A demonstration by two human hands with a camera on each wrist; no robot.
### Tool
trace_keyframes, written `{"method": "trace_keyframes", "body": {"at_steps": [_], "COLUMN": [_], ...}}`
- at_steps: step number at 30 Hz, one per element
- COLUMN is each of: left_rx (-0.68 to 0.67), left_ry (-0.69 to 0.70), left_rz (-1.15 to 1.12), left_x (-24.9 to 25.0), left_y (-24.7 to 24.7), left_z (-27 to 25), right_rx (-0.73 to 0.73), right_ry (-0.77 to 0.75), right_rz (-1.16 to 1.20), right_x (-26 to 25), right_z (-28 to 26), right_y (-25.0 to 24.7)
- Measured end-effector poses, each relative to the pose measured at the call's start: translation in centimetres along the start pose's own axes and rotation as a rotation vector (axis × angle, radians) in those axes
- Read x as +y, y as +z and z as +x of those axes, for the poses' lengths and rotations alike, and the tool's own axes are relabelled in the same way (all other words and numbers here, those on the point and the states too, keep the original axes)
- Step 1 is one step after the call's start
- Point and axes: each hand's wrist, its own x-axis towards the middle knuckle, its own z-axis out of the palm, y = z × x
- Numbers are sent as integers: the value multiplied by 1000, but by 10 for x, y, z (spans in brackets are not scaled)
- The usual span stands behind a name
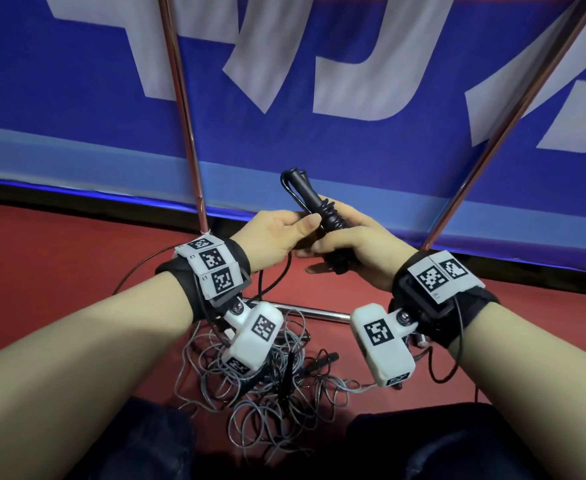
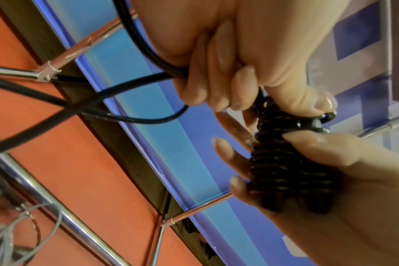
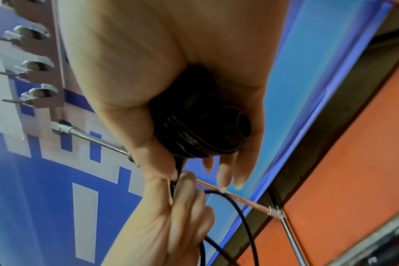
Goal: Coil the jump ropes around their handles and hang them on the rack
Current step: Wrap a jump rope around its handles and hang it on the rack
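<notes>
Step in hand: winding black jump rope onto its paired handles. Judged partway; free cord remains, nothing hung yet in view.

Right hand: fingers curled round the two black handles, held side by side, tilted, upper ends pointing up and away. Thumb lies over the coil; turns sit tight and even over the lower part of the handles, upper part bare.

Left hand: fingers closed round the free black cord just beside the handles, thumb pressing near the top turn. The rest of the cord loops down and out toward the red floor.

Other ropes: tangle of grey jump ropes on the floor between the knees, against the rack's chrome base bar. Rack uprights rise to either side; its hooks show in the right wrist view, above and well apart from the hands.

How to do it well (judgement):
- Keep light tension with the left hand so each turn beds against the last; slack would let the coil spring loose.
- Right thumb should stay on the newest turn while the left re-grips.
- Lay turns upward in one layer; no crossing.
- Watch that the trailing loop does not snag the base bar or the grey tangle.
- Leave a short tail to tuck, plus a loop for the hook.
</notes>
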Motion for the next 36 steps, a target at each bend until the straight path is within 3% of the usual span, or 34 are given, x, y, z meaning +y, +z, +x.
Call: {"method": "trace_keyframes", "body": {"at_steps": [4,7,14,22,31,36], "left_rx": [-34,-44,-83,-268,-184,-243], "left_ry": [30,64,95,80,46,62], "left_rz": [89,150,348,650,1021,1117], "left_x": [3,5,3,-1,-3,-9], "left_y": [-4,-2,2,1,4,0], "left_z": [-5,-8,-4,-6,-3,0], "right_rx": [-1,-34,162,322,463,421], "right_ry": [6,72,127,123,151,160], "right_rz": [-211,-195,-156,-303,-784,-1266], "right_x": [-8,-14,-11,-5,7,16], "right_z": [-5,-7,-1,3,9,10], "right_y": [-6,-2,5,1,-3,-5]}}
